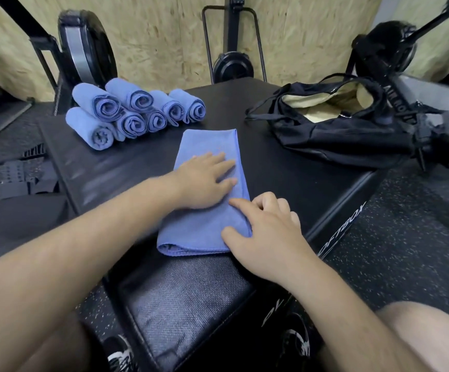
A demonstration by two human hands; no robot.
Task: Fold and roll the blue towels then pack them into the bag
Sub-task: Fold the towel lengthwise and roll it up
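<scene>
A blue towel (207, 146) lies folded into a long strip on the black padded box (285, 181), its near end at the box's front edge. My left hand (204, 181) presses flat on the strip's middle with straight fingers. My right hand (266, 232) rests at the strip's near right edge, index finger stretched onto the cloth, the other fingers loosely curled. Several rolled blue towels (134, 114) are stacked at the box's far left. The black bag (333, 130) lies open at the far right, showing a tan lining.
Black exercise machines (86, 49) stand behind the box against a chipboard wall. A dark metal bar (448, 146) runs past the bag on the right. Speckled rubber floor surrounds the box. My knee (427, 336) and a shoe (121, 355) show at the bottom.
</scene>
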